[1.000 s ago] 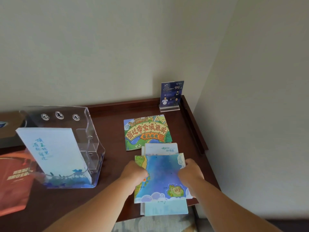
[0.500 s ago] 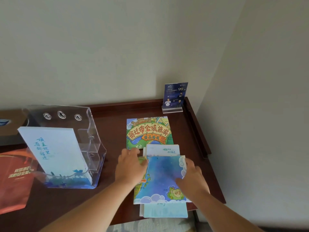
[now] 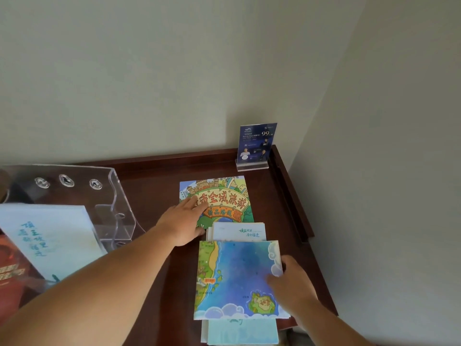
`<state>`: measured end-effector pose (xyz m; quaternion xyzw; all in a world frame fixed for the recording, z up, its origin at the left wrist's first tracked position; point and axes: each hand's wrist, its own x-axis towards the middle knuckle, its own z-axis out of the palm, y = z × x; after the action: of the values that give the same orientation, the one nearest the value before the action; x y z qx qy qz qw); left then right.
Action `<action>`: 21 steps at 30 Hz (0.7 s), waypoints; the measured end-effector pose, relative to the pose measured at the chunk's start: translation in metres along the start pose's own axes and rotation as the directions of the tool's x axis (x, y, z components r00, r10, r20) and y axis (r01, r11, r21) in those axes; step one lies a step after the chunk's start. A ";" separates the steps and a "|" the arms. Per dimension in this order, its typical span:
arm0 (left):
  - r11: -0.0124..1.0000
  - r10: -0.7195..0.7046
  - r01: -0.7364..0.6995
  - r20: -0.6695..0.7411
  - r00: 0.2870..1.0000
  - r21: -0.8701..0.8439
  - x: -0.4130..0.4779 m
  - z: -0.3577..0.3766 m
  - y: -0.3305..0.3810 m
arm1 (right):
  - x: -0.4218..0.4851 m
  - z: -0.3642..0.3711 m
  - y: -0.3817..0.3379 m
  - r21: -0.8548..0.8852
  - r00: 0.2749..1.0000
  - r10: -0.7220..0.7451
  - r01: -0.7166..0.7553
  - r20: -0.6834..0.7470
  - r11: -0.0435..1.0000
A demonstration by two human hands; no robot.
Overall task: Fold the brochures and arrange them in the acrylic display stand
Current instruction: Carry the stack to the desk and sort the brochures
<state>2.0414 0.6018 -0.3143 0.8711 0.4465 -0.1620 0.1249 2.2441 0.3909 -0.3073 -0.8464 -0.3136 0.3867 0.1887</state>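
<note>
On the desk (image 3: 154, 186) the stand (image 3: 117, 196) sits at nine o'clock. The map brochure (image 3: 237, 278) tops the stack (image 3: 242, 330) at six. My left hand (image 3: 183, 221) lies flat, fingers straight, on the cartoon brochure (image 3: 224, 196) at twelve. My right hand (image 3: 291, 283) touches the map's right edge, grip unclear.

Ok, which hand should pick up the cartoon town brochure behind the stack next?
Left, I'd say. The left hand lies flat on the cartoon town brochure, fingers straight. The right hand is nearer the person, at the right edge of the blue map brochure on the stack.
</note>
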 end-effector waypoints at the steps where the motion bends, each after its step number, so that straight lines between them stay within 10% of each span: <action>1: 1.000 0.013 -0.013 -0.014 1.000 0.024 -0.001 0.001 -0.002 | 0.001 0.000 0.001 0.022 1.000 0.008 -0.008 0.000 1.000; 9: 0.998 0.052 -0.052 -0.006 0.999 0.039 -0.004 -0.008 -0.007 | 0.006 0.002 0.007 0.099 1.000 0.020 -0.022 0.024 0.995; 21: 0.997 -0.080 0.066 -0.465 0.882 -0.046 -0.030 -0.030 0.007 | 0.003 -0.009 -0.005 0.279 1.000 0.025 -0.020 -0.015 0.960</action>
<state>2.0357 0.5865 -0.2749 0.8652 0.4982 0.0539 0.0200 2.2506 0.3957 -0.2999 -0.8186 -0.2446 0.4212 0.3044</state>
